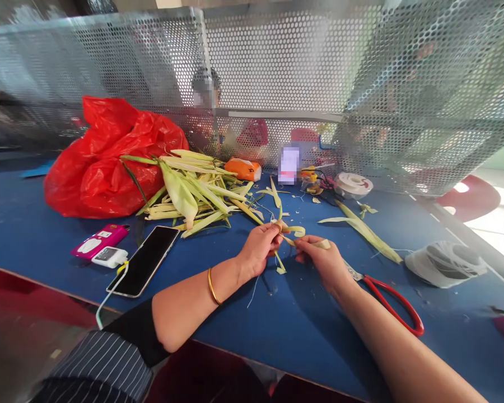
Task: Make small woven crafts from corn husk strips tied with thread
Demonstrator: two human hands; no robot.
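My left hand (pixel 264 245) pinches a small bundle of corn husk strips (pixel 294 230), whose ends stick out above and below the fingers. My right hand (pixel 322 258) is closed on a narrow husk strip that runs across to the left hand; a pale end pokes out past its thumb. A thin thread hangs below my left hand. Beside my right wrist lie red-handled scissors (pixel 392 302), their blades partly hidden behind the wrist. Beyond the left hand is a heap of green and yellow corn husks (pixel 193 193).
At the left stand a red plastic bag (pixel 109 162), a phone (pixel 148 260) with a cable and a pink power bank (pixel 99 242). To the right are a loose husk (pixel 369 232), a thread spool (pixel 445 263) and a tape roll (pixel 353 183). A perforated metal screen (pixel 277 67) borders the back.
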